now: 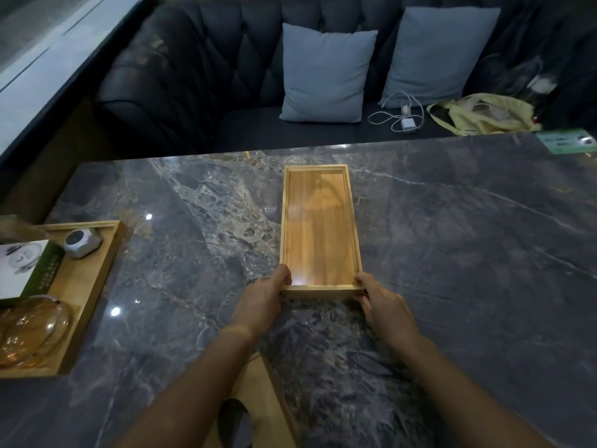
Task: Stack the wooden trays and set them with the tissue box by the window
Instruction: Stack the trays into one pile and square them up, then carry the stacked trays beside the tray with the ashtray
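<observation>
A long empty wooden tray [318,202] lies lengthwise in the middle of the dark marble table [452,253]. My left hand [263,302] grips its near left corner and my right hand [379,302] grips its near right corner, thumbs on the rim. A second wooden tray [93,286] sits at the left edge, towards the window [38,59]. It holds a white and green box [26,270], a small silver gadget [82,242] and an amber glass dish [29,331]. I cannot tell whether that box is the tissue box.
A dark tufted sofa [193,76] runs behind the table with two grey cushions [326,72], a white charger and cable [400,116] and a yellow bag [484,114]. A green card [565,142] lies at the table's far right. A wooden piece [258,399] shows below my arms.
</observation>
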